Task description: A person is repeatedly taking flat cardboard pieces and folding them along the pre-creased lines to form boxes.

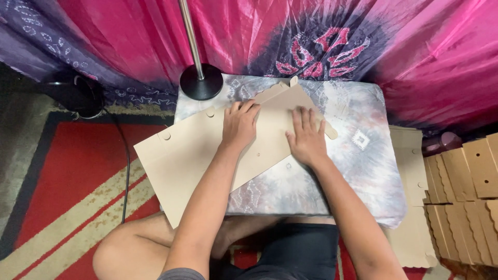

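Both your hands lie flat, fingers spread, grasping nothing: your left hand [239,123] and right hand [307,137] press down on the flat cardboard blank [207,150]. It rests on the cloth-covered desk [363,171], its long axis running from near left to far right. Your left hand sits nearer its middle, your right at its far-right end, beside the folded flap [282,93].
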